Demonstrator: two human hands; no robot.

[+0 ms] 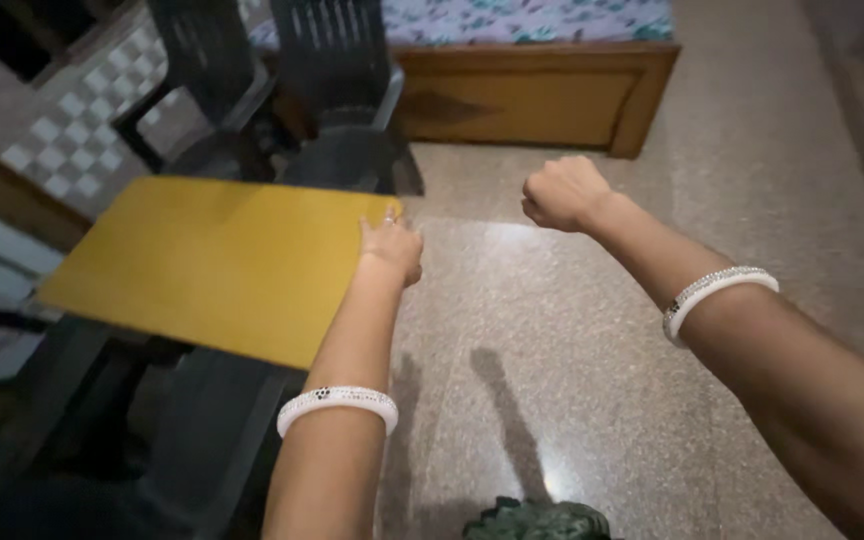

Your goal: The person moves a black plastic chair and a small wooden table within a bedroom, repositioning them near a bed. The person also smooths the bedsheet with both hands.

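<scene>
The left hand (392, 245) is resting its fingers on the right edge of the bare, flat yellow desk (202, 265), not gripping. Right of the desk, the right hand (562, 192) is hovering clenched, holding nothing.

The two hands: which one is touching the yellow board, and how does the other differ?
The left hand rests on the right edge of the yellow board. The right hand is a closed fist held in the air above the speckled floor, touching nothing.

no packages, labels, signs or screens anywhere in shot, nothing printed to report here
</scene>
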